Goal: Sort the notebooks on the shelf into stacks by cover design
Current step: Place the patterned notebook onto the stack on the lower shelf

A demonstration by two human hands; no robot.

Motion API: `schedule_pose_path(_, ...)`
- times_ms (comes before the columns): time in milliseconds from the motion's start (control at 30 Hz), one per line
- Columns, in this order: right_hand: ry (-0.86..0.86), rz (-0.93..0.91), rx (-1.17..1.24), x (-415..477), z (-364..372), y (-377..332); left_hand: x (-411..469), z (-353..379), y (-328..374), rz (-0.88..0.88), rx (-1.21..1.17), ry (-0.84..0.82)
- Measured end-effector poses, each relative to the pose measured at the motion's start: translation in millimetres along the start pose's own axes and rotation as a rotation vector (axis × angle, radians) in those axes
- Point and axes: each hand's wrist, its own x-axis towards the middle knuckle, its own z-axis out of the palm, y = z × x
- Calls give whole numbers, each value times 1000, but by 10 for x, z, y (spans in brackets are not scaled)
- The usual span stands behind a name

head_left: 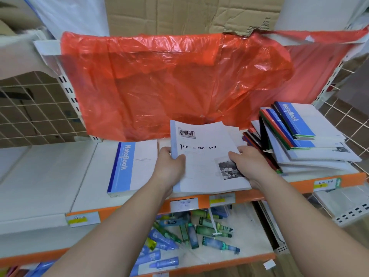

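While held over shelf (83, 176) centre, white "Time & Memory" notebook (205, 156) gripped at both side edges: left hand (171, 164) thumb-over-cover pinch, right hand (247, 162) clamped on right edge. Risks: cover bowing, could slip from left pinch; leaning unsorted pile (303, 140) close beside right wrist, liable to slide if nudged; possible misplacement onto blue "NoteBook" stack (131, 168).

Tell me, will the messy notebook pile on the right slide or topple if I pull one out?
Probably slides: the messy pile is fanned and tilted, upper books overhanging. Covers look smooth, so likely slippery. The thin Time & Memory notebook already curves, so expect floppiness.
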Motion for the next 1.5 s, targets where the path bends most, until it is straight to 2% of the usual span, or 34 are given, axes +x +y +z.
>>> schedule_pose_path(200, -60, -58, -40, -248, 887, -312, -143, -922, -260, -5, -40, 146)
schedule_pose_path(367, -187, -85, 19, -612, 1980, -676, -310, -2101, -530, -39, -78, 239)
schedule_pose_path(567, -276, -170, -40, -1133, 3418, -1145, -544, -3609, -850, -68, -79, 363)
schedule_pose_path(733, -362, -192, -27, -1426, 4258, -1482, -650, -4499, -984, -60, -94, 455)
schedule_pose_path(1033, -442, -153, 57, -1310, 5165, -1792, -356, -5248, -1168, -156, -52, 471)
schedule_pose_path(1200, -446, -235, -27, -1165, 5537, -1867, -128, -5511, -1195, -176, 83, 513)
schedule_pose_path(1333, -455, -186, -55, -1093, 5871, -1916, 74, -5803, -1305, -183, 211, 510)
schedule_pose_path(1500, -432, -108, -52, -1036, 6268, -1940, 412, -6192, -1485, -164, 331, 393)
